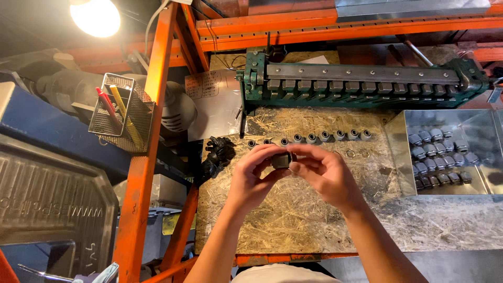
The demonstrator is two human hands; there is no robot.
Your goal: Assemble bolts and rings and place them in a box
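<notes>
My left hand (251, 178) and my right hand (327, 175) meet over the chipboard bench (293, 220), both pinching one small dark fitting (281, 160) between their fingertips. Just beyond the hands a row of several small grey round fittings (312, 138) lies on the board, from left to right. Two thin metal rings (357, 153) lie to the right of my right hand.
A shiny metal tray (398, 162) at the right holds several grey fittings (437, 157). A green and grey metal machine (361, 81) spans the back. A black glove (216, 154) lies at the bench's left edge. A wire basket of pens (120, 112) hangs on the orange frame (144, 167).
</notes>
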